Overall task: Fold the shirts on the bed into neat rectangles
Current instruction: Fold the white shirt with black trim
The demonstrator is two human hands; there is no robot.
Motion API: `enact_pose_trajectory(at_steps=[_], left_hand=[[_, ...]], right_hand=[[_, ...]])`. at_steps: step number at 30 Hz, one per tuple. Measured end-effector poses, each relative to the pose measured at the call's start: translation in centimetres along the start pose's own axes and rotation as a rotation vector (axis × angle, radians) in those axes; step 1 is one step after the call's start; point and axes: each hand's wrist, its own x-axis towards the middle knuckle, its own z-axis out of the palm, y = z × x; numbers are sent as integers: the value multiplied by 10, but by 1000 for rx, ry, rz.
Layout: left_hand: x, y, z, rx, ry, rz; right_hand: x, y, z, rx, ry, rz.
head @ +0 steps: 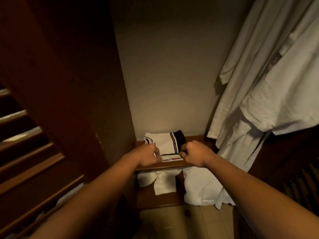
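Folded shirt: a white fabric shirt with black and striped trim (168, 144), folded into a rough rectangle, lies on a wooden wardrobe shelf (172, 164), not on a bed; no bed shows in this view.
Lie of the shirt: it sits just beyond and between the hands, its long axis running left to right along the shelf, the black band at its right end. Neither hand is clearly nearer; each is at one near corner.
Left hand (146, 155): fingers curled at the shirt's near left corner, seemingly pinching the edge, though the grip itself is partly hidden.
Right hand (195, 153): curled into a fist at the near right corner by the black band; it appears to grip the fabric.
Step, as judged: setting the folded stack down or squaring it on the shelf.
Below: rumpled white cloths (198, 187) lie on a lower wooden shelf (155, 200).
Right side: white robes (267, 83) hang down past the shelf.
Left side: a dark louvred wooden door (34, 152) stands open.
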Motion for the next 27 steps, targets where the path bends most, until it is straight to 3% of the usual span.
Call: enact_pose_trajectory(at_steps=[12, 18, 27], left_hand=[[-156, -33, 55, -168, 40, -129], [-238, -56, 82, -263, 25, -150], [-383, -194, 102, -396, 22, -239]], right_hand=[[-124, -79, 65, 202, -88, -66], [-165, -134, 105, 182, -223, -75], [-161, -306, 165, 16, -404, -286]])
